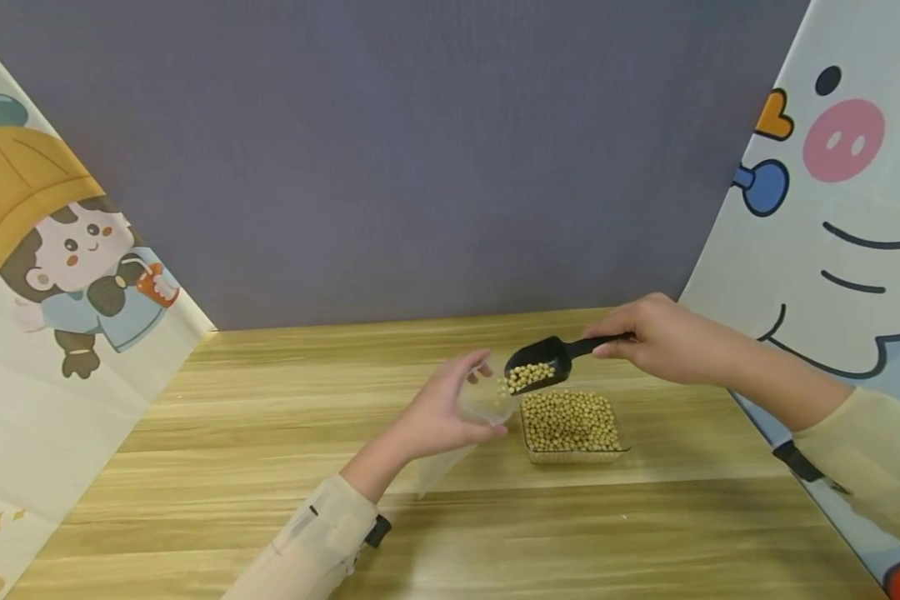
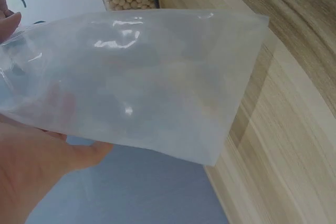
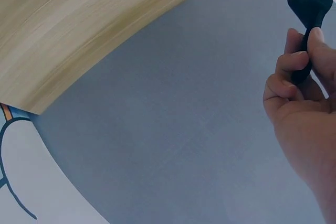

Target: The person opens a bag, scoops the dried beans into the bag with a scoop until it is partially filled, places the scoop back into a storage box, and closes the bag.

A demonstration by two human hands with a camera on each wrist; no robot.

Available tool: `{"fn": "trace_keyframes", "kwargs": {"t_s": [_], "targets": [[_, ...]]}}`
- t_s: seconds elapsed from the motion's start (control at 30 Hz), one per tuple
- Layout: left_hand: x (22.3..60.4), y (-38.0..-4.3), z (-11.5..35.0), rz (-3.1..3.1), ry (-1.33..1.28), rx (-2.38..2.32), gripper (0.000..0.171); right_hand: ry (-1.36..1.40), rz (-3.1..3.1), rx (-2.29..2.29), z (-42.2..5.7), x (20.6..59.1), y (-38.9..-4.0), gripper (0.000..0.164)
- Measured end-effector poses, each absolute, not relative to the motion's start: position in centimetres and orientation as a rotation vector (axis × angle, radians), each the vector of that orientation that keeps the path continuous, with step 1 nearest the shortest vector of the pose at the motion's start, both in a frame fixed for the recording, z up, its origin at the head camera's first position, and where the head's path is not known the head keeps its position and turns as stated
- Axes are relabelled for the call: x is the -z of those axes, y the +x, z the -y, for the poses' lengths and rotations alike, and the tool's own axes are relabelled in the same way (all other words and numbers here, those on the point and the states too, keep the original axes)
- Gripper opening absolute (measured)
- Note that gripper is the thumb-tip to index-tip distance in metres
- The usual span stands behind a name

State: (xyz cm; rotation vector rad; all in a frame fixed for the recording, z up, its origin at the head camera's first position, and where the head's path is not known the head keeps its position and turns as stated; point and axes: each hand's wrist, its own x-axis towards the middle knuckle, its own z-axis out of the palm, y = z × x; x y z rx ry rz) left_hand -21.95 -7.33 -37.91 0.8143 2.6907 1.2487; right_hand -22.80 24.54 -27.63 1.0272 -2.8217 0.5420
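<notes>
Head view: one black scoop point(image 1: 546, 350) of beans point(image 1: 528, 377) tipped at the mouth of one clear bag point(image 2: 157, 82)

Two hands are at work, apart from each other above a wooden table point(image 1: 270, 500). The right hand point(image 1: 656, 337) grips the scoop's handle between thumb and fingers. The scoop sits in the air just above the back left of a clear box point(image 1: 577, 456), its lip pointing left and a little down, its long axis running on a shallow slant up to the right along the handle. In the right wrist view its bowl stands above the fingers, the handle running down into the grip.

The left hand point(image 1: 438, 414) holds the bag, thumb and fingers curved round its mouth. That mouth faces the scoop's lip, and the bag's long axis slopes down to the left and toward the person. A few beans seem to lie past the lip at the bag's mouth, though the clear film blurs that spot.

Just right of the bag stands the one box, heaped with beans too many to count. Behind the table rises one grey panel point(image 1: 420, 167), with two printed panels, one on each side.
</notes>
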Motion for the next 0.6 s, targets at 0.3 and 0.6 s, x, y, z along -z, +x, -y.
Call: {"fn": "trace_keyframes", "kwargs": {"t_s": [0.3, 0.6], "targets": [[38.3, -22.1, 7.0, -2.704, 0.834, -1.192, 0.107, 1.044, 2.827, -0.475, -24.6, 27.8, -22.8, 0.024], [38.6, -22.2, 6.9, -2.696, 0.821, -1.234, 0.107, 1.020, 2.822, -0.434, -25.8, 27.8, -22.8, 0.025]]}}
